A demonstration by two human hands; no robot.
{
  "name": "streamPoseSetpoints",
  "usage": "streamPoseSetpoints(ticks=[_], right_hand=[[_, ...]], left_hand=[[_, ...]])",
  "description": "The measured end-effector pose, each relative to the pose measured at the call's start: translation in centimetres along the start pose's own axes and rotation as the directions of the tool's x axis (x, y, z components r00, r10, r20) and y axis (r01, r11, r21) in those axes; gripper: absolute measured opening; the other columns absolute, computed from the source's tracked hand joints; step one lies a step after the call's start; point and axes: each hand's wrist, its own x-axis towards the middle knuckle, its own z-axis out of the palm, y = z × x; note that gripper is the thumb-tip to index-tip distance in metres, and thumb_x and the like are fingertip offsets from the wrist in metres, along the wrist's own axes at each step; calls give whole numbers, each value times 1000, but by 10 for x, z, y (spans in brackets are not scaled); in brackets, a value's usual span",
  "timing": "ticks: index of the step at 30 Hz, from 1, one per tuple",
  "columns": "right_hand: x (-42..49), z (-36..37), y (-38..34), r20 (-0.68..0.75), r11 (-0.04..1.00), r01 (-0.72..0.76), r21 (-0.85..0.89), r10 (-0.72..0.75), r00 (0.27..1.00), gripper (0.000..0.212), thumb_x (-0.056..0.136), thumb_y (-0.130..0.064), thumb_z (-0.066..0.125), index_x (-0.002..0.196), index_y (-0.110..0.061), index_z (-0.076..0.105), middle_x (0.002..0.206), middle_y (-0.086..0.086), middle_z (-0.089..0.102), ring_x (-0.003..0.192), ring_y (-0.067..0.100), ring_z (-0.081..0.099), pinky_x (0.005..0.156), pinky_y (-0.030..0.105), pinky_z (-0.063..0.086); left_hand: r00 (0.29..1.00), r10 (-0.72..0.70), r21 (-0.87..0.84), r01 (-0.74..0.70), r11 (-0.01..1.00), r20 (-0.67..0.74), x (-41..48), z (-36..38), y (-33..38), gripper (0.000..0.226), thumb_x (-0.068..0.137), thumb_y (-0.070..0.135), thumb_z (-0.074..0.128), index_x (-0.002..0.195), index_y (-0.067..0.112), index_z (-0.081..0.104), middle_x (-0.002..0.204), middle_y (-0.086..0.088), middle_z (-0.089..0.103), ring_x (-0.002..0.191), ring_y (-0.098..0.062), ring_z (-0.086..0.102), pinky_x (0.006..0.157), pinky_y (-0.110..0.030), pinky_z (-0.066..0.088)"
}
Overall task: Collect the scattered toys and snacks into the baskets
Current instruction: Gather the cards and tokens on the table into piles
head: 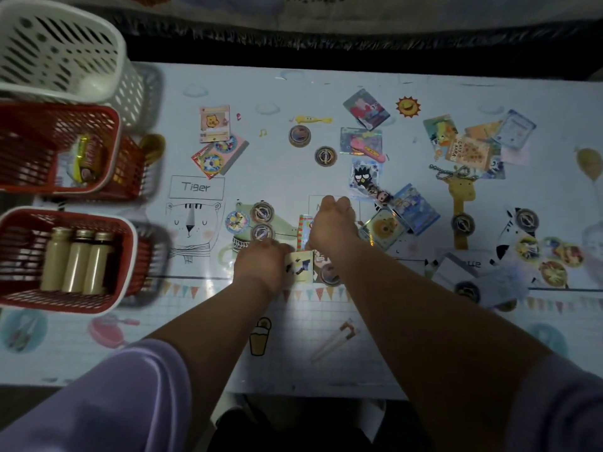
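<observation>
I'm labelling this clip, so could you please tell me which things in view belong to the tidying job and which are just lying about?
Job: white basket, far red basket, near red basket, left hand holding a small card, right hand, round discs, penguin card, pink toy, ball chain.
Just there: printed mat, its tiger drawing, purple sleeve, dark fringed cloth.

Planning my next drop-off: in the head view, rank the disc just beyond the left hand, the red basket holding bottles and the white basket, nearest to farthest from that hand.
1. The disc, just beyond the left hand.
2. The red basket holding bottles, off to the left.
3. The white basket, far-left corner.
</observation>
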Motion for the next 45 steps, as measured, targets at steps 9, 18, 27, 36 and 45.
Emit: streamPoseSetpoints(ticks=[9,18,27,36,45], right_hand=[[-28,-15,38,-190,818,77,571,40,981,28,80,-8,70,107,-6,61,90,1,57,80,16,55,67,23,42],[-68,-37,85,106,417,-127,900,72,992,12,88,-7,63,99,-5,64,83,9,60,60,13,59,44,20,46],[-97,-48,134,83,367,-113,923,96,992,35,78,12,57,87,-21,59,86,1,61,83,21,59,75,40,53],[-85,-90,293,-263,967,-103,232,164,951,45,81,6,53,124,-5,58,124,16,58,119,32,51,100,35,38],[-52,-109,308,-96,893,196,-406,-254,962,73,82,-6,52,146,-28,27,146,0,35,129,30,35,102,43,31]], left_hand=[[972,-234,-475,216,853,22,-13,0,2,18,93,31,53,86,14,50,88,-13,62,90,-32,60,70,-31,40],[974,-216,-770,189,609,68,-16,-25,51,28,98,30,46,76,12,47,77,-11,53,81,-23,51,73,-33,40],[981,2,-830,162,533,193,-23,-22,118,23,82,24,72,102,15,65,95,-5,72,78,-16,63,76,-30,52],[978,-76,-626,183,758,193,-13,0,190,22,79,24,75,93,13,64,91,-12,69,79,-21,61,74,-29,48],[970,-112,-611,223,759,215,0,16,217,35,80,31,74,103,6,66,99,-16,69,94,-32,65,86,-38,53]])
